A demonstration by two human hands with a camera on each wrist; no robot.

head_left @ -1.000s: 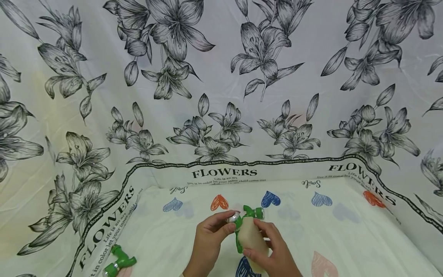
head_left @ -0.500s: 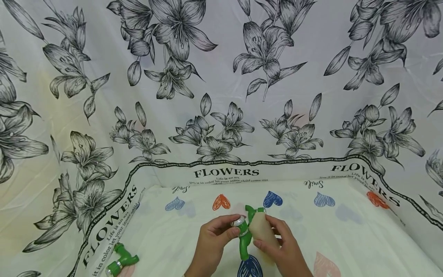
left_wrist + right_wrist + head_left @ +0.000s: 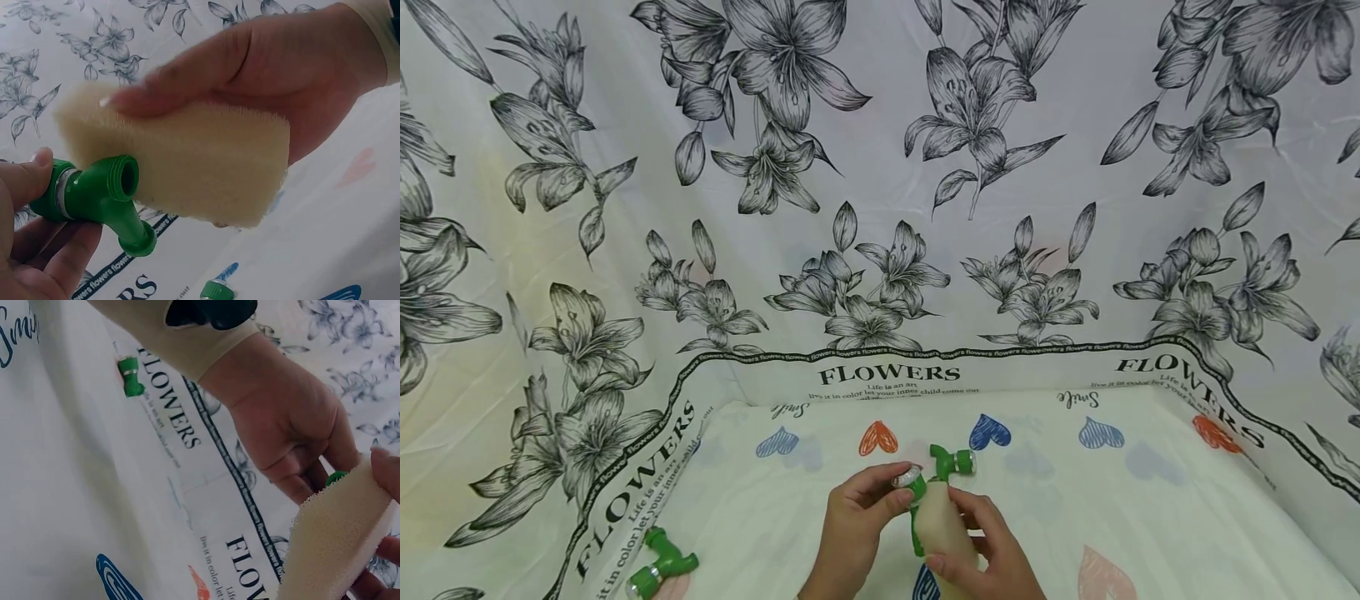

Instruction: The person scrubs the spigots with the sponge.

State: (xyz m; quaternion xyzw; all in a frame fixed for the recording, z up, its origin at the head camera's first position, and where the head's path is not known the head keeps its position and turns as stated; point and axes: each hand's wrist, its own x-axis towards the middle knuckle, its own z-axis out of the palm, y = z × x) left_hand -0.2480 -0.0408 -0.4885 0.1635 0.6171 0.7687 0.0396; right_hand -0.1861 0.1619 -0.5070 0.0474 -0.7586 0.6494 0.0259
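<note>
Cream sleeve (image 3: pixel 181 344), dark rounded device (image 3: pixel 228 312) worn above left hand (image 3: pixel 284 419).

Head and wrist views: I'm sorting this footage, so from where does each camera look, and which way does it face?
Head: on the person's head, facing forward and down; left hand, right hand and sponge show.
Left wrist: on that wrist, facing the green tap in the left hand; both hands show.
Right wrist: on that wrist, facing the sponge; right hand at the picture's edge, left hand beyond.
Shared: both wrist views show the sponge and both hands.

The sponge (image 3: pixel 942 523) has shifted left, again hiding much of the held tap (image 3: pixel 92 195).
</note>
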